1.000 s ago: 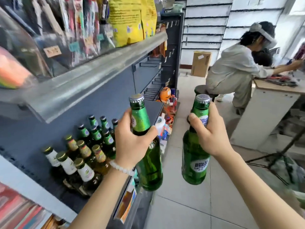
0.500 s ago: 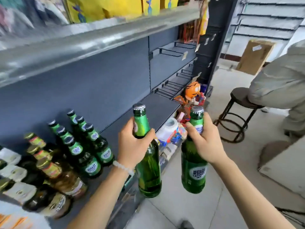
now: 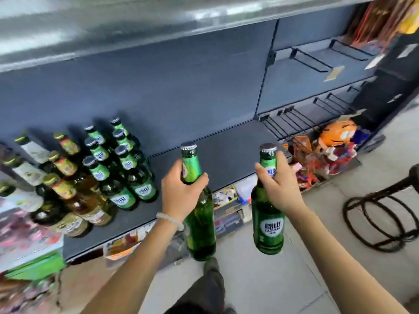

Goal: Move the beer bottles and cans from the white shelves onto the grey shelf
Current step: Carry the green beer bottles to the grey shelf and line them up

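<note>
My left hand (image 3: 181, 191) grips the neck of a green beer bottle (image 3: 200, 225), held upright in the air just in front of the grey shelf (image 3: 226, 150). My right hand (image 3: 277, 186) grips the neck of a second green beer bottle (image 3: 267, 225), hanging over the floor to the right. On the left part of the grey shelf stand several green bottles (image 3: 123, 171), with amber bottles (image 3: 74, 196) and white-labelled bottles (image 3: 29, 171) further left. The middle and right of the shelf board are bare.
A metal shelf edge (image 3: 136, 26) overhangs the grey shelf. Wire hooks (image 3: 301, 116) jut from the back panel at right, above an orange toy (image 3: 340, 137) and packets. A black stool frame (image 3: 383, 214) stands on the floor at right. Packaged goods fill the lower left.
The view has swung left and down toward the grey shelf. Both hands, still holding their bottles, have come closer to the shelf's front edge; the seated person is out of view.
</note>
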